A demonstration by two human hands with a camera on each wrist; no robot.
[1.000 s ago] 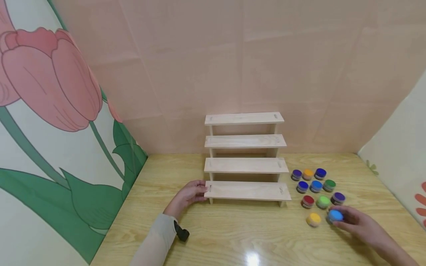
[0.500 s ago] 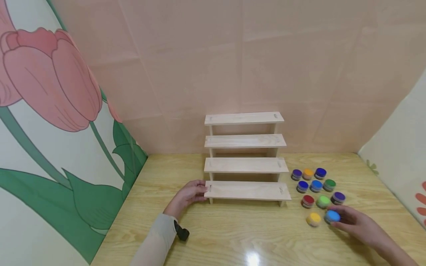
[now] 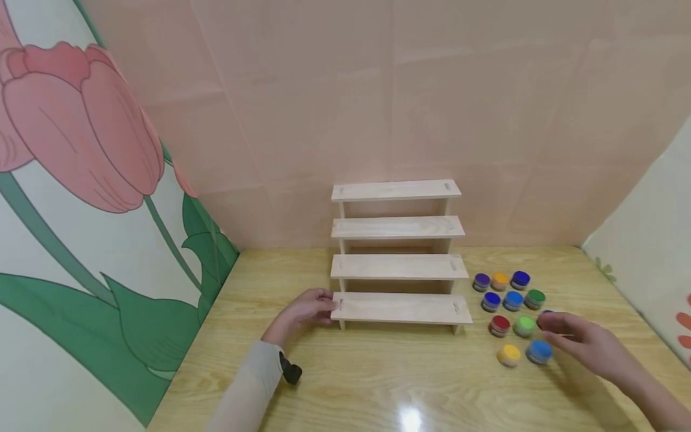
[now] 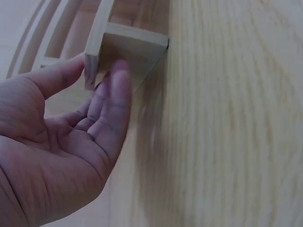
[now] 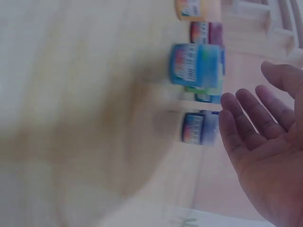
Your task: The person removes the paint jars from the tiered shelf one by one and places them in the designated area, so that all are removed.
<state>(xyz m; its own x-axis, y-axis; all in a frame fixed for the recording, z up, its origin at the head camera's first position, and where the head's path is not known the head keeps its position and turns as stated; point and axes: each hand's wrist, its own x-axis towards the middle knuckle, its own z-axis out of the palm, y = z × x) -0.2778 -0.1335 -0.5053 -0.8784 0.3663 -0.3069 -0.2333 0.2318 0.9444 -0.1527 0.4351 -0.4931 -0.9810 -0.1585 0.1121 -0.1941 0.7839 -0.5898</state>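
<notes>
A wooden shelf rack point(image 3: 399, 307) with stepped boards stands in the middle of the table. My left hand point(image 3: 309, 307) holds the left end of its lowest board, thumb on top and fingers beneath. In the left wrist view the thumb meets the board's end point(image 4: 92, 66). My right hand point(image 3: 591, 348) holds nothing, its fingers apart from the light blue paint jar point(image 3: 539, 351). A purple-lidded jar point(image 3: 545, 315) is partly hidden behind that hand. The right wrist view shows the blue jar point(image 5: 195, 65) upright on the table, beside the relaxed fingers point(image 5: 241, 118).
Several more small jars with coloured lids stand in loose rows right of the rack, among them a yellow one point(image 3: 509, 355), a red one point(image 3: 499, 325) and a light green one point(image 3: 524, 326). A pink backdrop point(image 3: 291, 120) hangs behind the table.
My right hand has let go of the light blue jar, after shifting it slightly left towards the yellow one, and has risen away from it. The left hand stays at the rack.
</notes>
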